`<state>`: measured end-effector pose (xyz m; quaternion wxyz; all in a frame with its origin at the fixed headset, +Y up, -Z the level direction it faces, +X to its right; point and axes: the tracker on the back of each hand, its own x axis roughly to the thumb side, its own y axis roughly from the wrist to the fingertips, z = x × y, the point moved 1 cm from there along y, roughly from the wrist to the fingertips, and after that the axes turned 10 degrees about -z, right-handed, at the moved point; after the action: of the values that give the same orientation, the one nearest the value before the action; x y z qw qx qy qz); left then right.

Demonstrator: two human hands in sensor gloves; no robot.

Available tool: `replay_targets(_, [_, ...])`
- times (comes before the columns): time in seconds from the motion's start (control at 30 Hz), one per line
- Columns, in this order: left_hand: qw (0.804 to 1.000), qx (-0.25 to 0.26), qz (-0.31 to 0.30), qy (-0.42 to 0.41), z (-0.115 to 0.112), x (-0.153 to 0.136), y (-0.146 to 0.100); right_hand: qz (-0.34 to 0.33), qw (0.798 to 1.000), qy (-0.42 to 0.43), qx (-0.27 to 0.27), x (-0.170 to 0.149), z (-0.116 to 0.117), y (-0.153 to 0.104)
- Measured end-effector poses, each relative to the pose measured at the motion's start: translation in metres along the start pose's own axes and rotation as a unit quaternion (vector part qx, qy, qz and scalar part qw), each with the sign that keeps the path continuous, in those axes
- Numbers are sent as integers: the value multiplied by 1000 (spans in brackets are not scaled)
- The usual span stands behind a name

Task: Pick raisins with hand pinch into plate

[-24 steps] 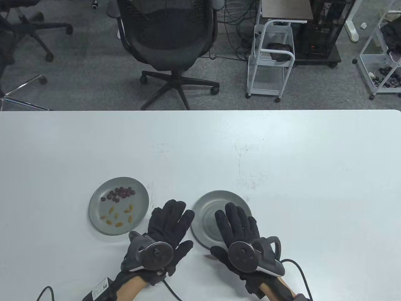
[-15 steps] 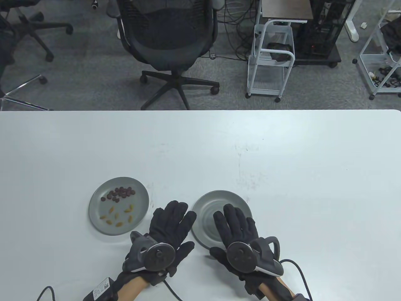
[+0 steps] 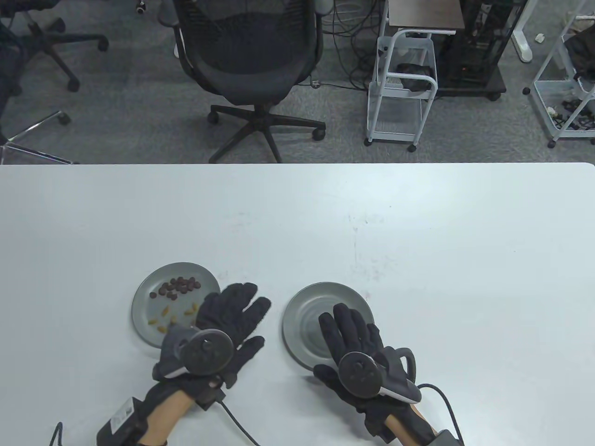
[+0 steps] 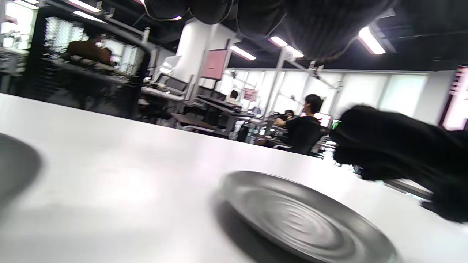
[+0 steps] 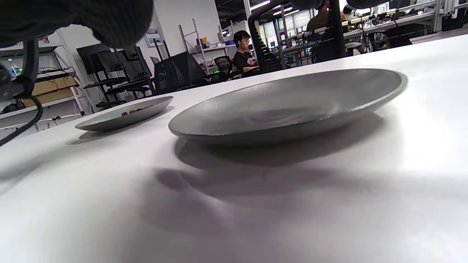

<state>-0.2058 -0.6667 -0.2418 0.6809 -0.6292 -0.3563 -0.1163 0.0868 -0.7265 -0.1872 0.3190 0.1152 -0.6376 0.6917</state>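
Left gloved hand (image 3: 228,316), fingers spread and holding nothing, overlaps the near-right edge of the round grey plate (image 3: 144,297); dark raisins (image 3: 179,285) lie beyond it. Right gloved hand (image 3: 355,337) likewise spread.

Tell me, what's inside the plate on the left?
Dark raisins and yellow raisins lie in the left plate. The left hand covers its near-right part, so anything there is hidden.

No legible text, brand, number or sign in any view. A white label (image 3: 122,410) sits on the black unit strapped to the left forearm in the table view; its print is too small to read. Wall posters (image 5: 152,36) in the right wrist view are blurred, and the pink panel (image 4: 214,64) in the left wrist view likewise.
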Motion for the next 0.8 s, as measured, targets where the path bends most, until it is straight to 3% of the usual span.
replay_targets(0.17, [992, -9, 126, -31, 25, -98, -8, 3, 1000, 10, 6, -5, -1, -1])
replay_targets(0.43, [940, -101, 320, -58, 9, -215, -35, 9, 1000, 20, 21, -9, 3, 2])
replay_targets(0.6, [917, -134, 360, -111, -6, -244, -42, 13, 999, 26, 28, -10, 5, 3])
replay_targets(0.8, [909, -117, 388, -93, -15, -252, -41, 4, 998, 49, 29, -11, 5, 3])
